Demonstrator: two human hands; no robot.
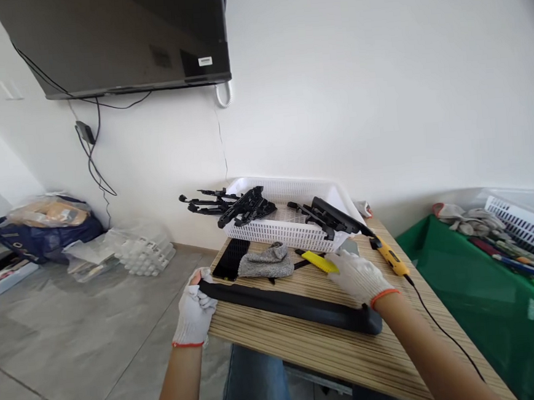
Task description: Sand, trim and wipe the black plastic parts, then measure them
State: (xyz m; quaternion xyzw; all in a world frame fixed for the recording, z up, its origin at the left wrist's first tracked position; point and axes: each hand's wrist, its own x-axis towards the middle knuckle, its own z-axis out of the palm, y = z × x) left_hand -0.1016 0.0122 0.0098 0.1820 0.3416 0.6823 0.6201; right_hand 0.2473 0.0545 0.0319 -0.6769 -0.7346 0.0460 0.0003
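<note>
Clasping a black strip (284, 303) at one end, the left hand (195, 307) faces the right hand (353, 274) pinching a yellow tool (319, 261), work seemingly unfinished.

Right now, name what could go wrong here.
The black cord of the yellow-and-black hand tool runs close to the right forearm; a sweep could snag it.
Spiky black plastic parts jut over the rim of the white plastic basket and might fall if bumped.
The white-gloved left hand holds one end of the long black strip; the other might swing if knocked.
</note>
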